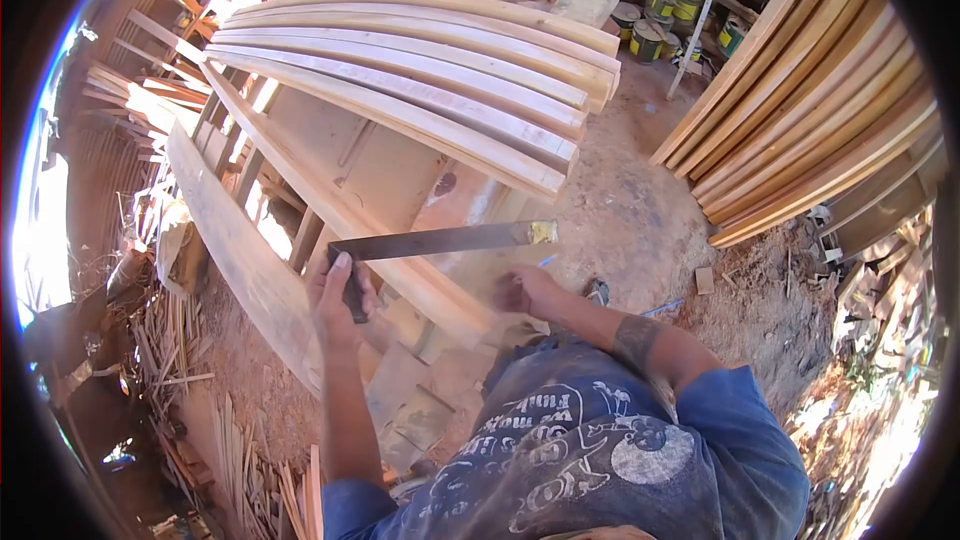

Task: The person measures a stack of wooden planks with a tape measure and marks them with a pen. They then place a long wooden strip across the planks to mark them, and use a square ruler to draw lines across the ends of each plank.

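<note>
My left hand (pixel 334 290) is closed around the dark stock of a try square (pixel 440 241). The square's long metal blade points right, crossing above a pale wooden board (pixel 345 215) that runs diagonally toward me. A worn yellowish patch marks the blade's far end. My right hand (pixel 527 292), slightly blurred, is curled beside the board's near end, below the blade tip. Its fingers look closed; whatever they may hold is hidden. Left of the diagonal board lies a wide, curved wooden plank (pixel 235 260).
Several long planks (pixel 420 75) lie side by side on the bench ahead. More boards (pixel 800 105) lean in a row at the right. Paint cans (pixel 648 40) stand at the back. Wood strips (pixel 235 460) and scraps litter the dirt floor at lower left.
</note>
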